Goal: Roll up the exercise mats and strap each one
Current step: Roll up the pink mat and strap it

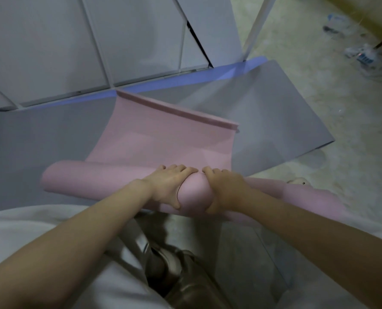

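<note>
A pink exercise mat lies partly rolled in the middle of the view. Its thick roll runs left to right and the flat remainder stretches away to a curled far edge. My left hand grips the roll's middle, fingers over the top and thumb underneath. My right hand grips it right beside, fingers curled over the top. Under the pink mat a grey mat lies flat on the floor. A blue mat shows beneath the grey one at its far edge.
Grey cabinet panels with white frames stand just beyond the mats. A white pole rises at the upper right. Pale floor lies to the right with plastic litter. My shoes are at the bottom centre.
</note>
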